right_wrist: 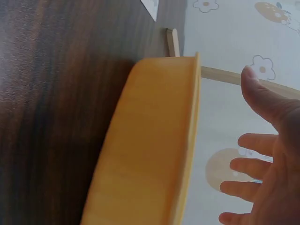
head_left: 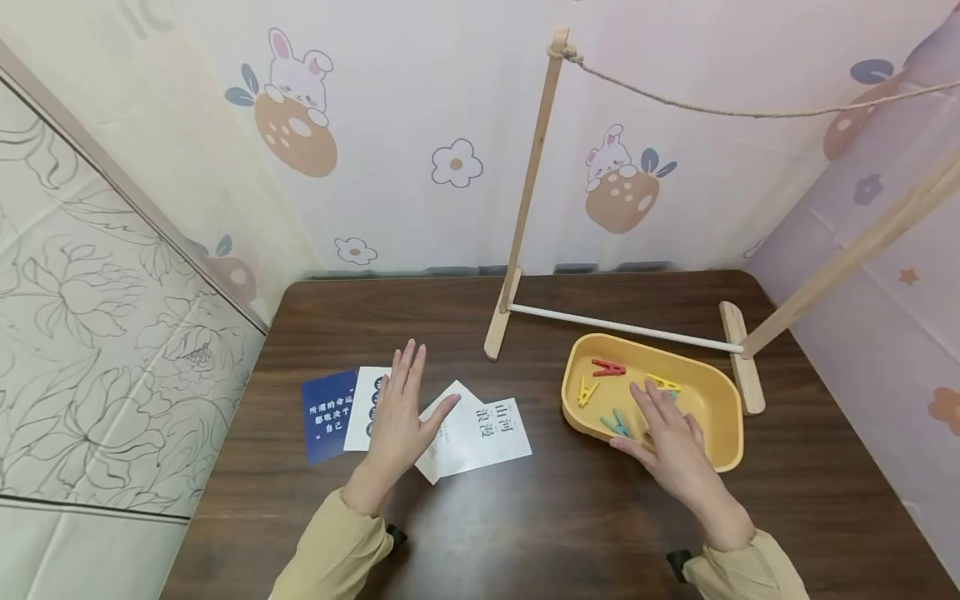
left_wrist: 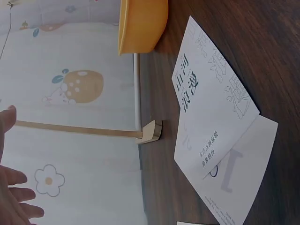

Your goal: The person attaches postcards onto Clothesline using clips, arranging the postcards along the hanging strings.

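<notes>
Tan sleeves [head_left: 330, 546] nearest | left hand [head_left: 397, 417] spread, empty, above cards [head_left: 476, 442] | right hand [head_left: 671, 442] likewise over tub [head_left: 708, 417] | pegs [head_left: 617, 367] loose inside, probably tubbed for easy reach beside rope stand [head_left: 532, 179]

Cards [head_left: 480, 442], pegs [head_left: 609, 367] part-hidden; rope [head_left: 712, 110] cut off.
Left grip [head_left: 397, 429] covers part of white card [head_left: 362, 412]; right grip [head_left: 671, 442] hides some of tray [head_left: 712, 400] and pegs. Rope and right post [head_left: 855, 260] run off head view's right edge. Cards' tiniest print unreadable.
</notes>
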Demonstrator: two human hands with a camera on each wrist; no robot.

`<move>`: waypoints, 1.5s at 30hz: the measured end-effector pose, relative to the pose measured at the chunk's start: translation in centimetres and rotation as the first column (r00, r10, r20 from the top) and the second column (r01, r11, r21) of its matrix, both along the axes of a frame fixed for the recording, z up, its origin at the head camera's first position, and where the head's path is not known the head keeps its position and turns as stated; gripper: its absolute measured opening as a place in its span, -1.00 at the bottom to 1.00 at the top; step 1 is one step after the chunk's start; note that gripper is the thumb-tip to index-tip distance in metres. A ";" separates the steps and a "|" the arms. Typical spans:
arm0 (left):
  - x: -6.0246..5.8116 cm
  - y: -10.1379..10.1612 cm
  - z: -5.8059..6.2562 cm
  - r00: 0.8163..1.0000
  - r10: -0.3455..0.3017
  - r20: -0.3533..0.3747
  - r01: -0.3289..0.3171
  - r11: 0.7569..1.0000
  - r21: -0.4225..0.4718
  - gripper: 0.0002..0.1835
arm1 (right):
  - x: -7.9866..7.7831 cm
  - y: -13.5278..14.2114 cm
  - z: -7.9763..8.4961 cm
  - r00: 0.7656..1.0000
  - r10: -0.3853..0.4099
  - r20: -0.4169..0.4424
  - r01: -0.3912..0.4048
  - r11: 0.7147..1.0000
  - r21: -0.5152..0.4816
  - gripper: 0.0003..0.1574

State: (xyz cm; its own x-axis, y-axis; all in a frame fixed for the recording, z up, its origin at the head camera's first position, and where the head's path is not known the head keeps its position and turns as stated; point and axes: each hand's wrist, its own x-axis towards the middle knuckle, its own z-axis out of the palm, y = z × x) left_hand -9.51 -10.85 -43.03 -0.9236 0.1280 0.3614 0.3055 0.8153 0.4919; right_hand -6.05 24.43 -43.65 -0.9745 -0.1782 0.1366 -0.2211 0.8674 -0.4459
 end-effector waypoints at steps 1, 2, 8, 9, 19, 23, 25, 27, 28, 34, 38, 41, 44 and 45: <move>-0.2 0.2 0.0 1.000 0.002 -0.004 -0.002 1.000 0.015 -0.15 | 0.0 0.0 -0.1 1.000 0.003 -0.008 -0.003 1.000 -0.002 -0.02; -0.5 0.3 0.0 1.000 0.003 -0.010 -0.002 0.999 0.034 -0.15 | -0.1 0.1 -0.3 1.000 0.007 -0.018 -0.007 1.000 -0.005 -0.03; -2.1 1.2 0.1 0.998 -0.005 -0.056 0.012 0.991 0.130 -0.16 | -0.3 0.1 -1.4 0.996 0.022 -0.081 -0.025 0.999 -0.038 -0.10; -2.4 1.3 0.1 0.998 -0.007 -0.066 0.017 0.989 0.146 -0.16 | -0.4 0.1 -1.6 0.996 0.023 -0.087 -0.027 0.999 -0.044 -0.12; -5.2 2.8 -0.3 1.000 -0.012 0.001 0.011 0.948 0.318 -0.22 | -0.6 -0.2 -3.8 0.990 0.037 -0.136 -0.049 0.995 -0.084 -0.31; -6.5 3.3 -0.4 0.999 -0.042 0.020 0.031 0.923 0.384 -0.23 | -0.9 -0.3 -4.5 0.987 0.035 -0.158 -0.050 0.995 -0.092 -0.38; -7.2 3.6 -0.4 0.998 -0.052 0.033 0.034 0.910 0.412 -0.25 | -1.0 -0.3 -4.8 0.983 0.044 -0.179 -0.062 0.994 -0.093 -0.40; -8.0 3.9 -0.3 0.997 -0.070 0.043 0.043 0.895 0.445 -0.27 | -1.2 -0.2 -5.2 0.977 0.056 -0.207 -0.076 0.993 -0.091 -0.41; -8.4 4.0 -0.2 0.996 -0.079 0.046 0.049 0.885 0.462 -0.28 | -1.2 -0.3 -5.3 0.975 0.060 -0.215 -0.081 0.993 -0.091 -0.42; -10.8 5.3 0.7 0.990 -0.127 0.057 0.069 0.805 0.589 -0.35 | -1.2 -0.6 -5.6 0.979 0.052 -0.196 -0.074 0.991 -0.107 -0.50; -12.5 6.1 1.9 0.983 -0.152 0.098 0.059 0.781 0.622 -0.36 | -1.1 -0.7 -5.8 0.983 0.046 -0.175 -0.065 0.993 -0.101 -0.63; -13.5 6.5 3.1 0.974 -0.182 0.135 0.058 0.776 0.628 -0.34 | -1.1 -0.8 -5.9 0.983 0.042 -0.178 -0.059 0.994 -0.087 -0.71; -14.6 6.9 4.2 0.969 -0.202 0.143 0.069 0.773 0.630 -0.34 | -1.1 -0.8 -5.9 0.984 0.030 -0.175 -0.046 0.995 -0.089 -0.75; -14.8 7.0 4.5 0.968 -0.205 0.143 0.071 0.773 0.630 -0.34 | -1.1 -0.8 -6.0 0.985 0.024 -0.172 -0.041 0.995 -0.091 -0.75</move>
